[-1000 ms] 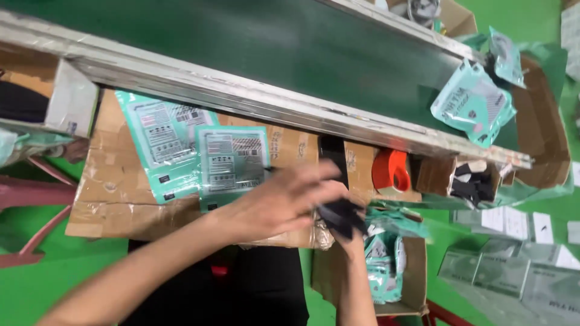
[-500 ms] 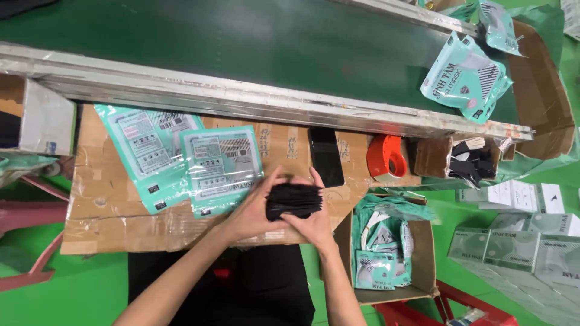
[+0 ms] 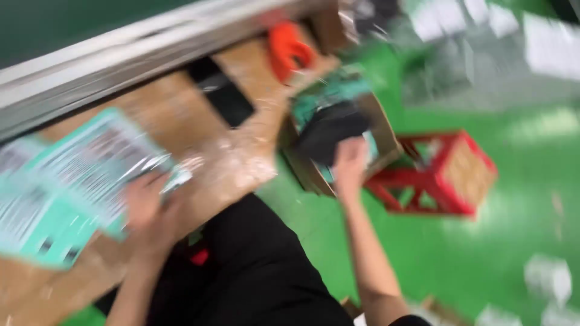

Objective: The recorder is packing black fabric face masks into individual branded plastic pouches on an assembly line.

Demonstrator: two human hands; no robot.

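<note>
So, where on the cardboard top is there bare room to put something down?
Bare cardboard top lies between the teal packets under the left hand and the black pad. The open box, where the right hand holds a black item, looks crowded.

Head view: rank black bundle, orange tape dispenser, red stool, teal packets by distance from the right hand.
From the right hand:
1. Black bundle, gripped, over the cardboard box.
2. Red stool, to its right on the floor.
3. Orange tape dispenser, up on the bench.
4. Teal packets, far left, under the left hand.
</note>
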